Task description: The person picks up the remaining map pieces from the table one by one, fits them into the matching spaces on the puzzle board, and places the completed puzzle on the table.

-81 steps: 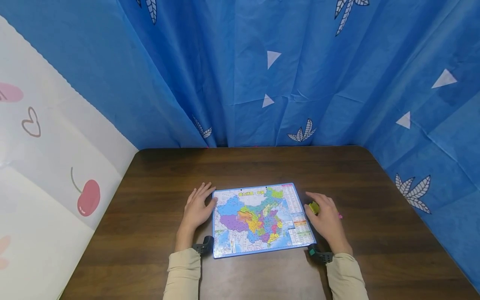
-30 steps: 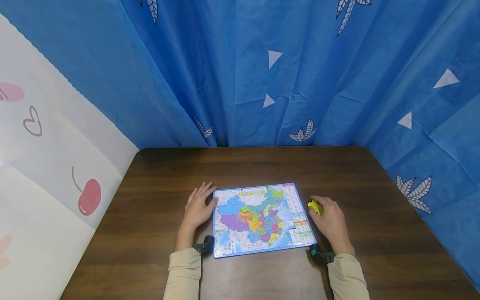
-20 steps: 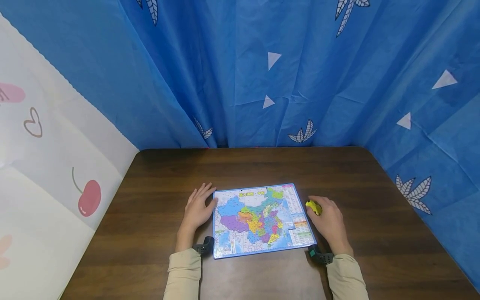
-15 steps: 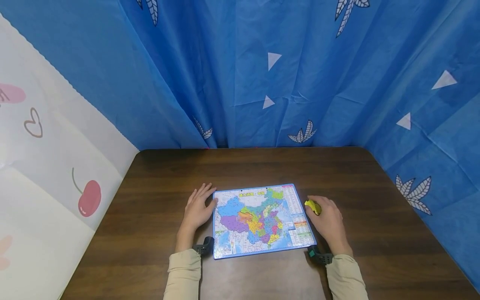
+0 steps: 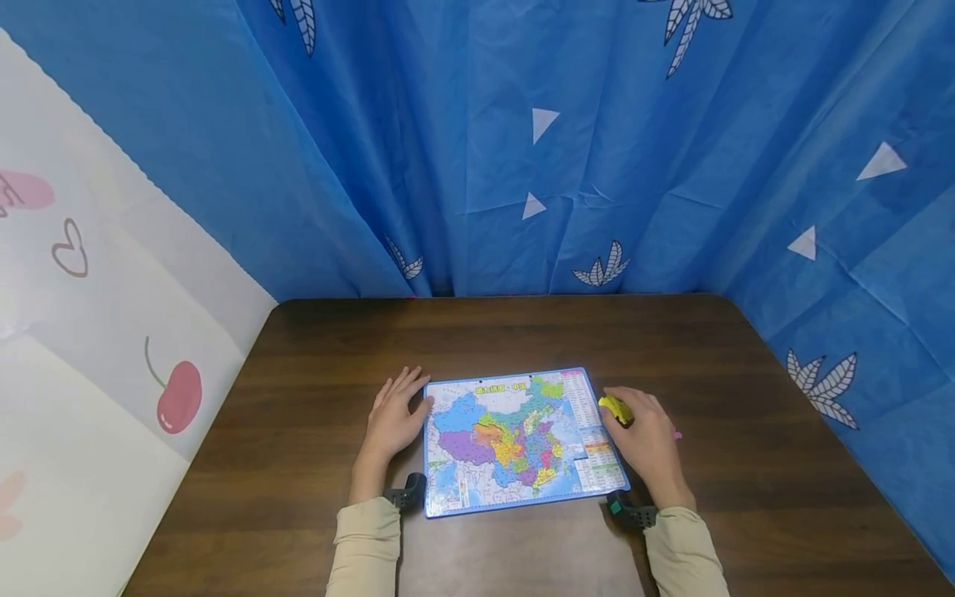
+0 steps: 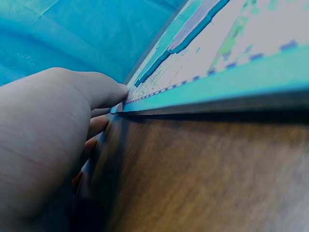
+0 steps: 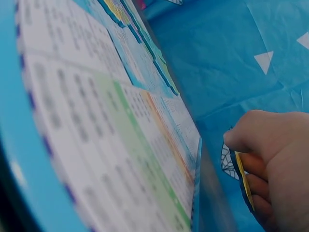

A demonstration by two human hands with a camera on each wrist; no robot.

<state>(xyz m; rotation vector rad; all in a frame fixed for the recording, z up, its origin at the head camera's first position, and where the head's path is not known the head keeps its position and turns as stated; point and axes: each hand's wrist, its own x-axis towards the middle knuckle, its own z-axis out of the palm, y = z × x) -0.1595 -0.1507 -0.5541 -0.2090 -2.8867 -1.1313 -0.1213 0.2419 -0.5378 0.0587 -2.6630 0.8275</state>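
Observation:
A rectangular map puzzle board with a blue rim lies on the table, showing a multicoloured map of China. My left hand rests at its left edge, fingers extended and thumb at the rim; in the left wrist view the thumb meets the board's corner. To the right of the board, my right hand pinches a yellow puzzle piece between thumb and fingers. The right wrist view shows this puzzle piece edge-on and thin, beyond the board's right side. Part of the piece is hidden by the hand.
A small pink thing peeks out from behind my right hand. The brown wooden table reaches back to a blue curtain. A white patterned sheet hangs along the left side.
Over the last second my right hand has shifted left with the yellow puzzle piece, closer to the board's edge. The pink thing shows again behind it. My left hand stays put.

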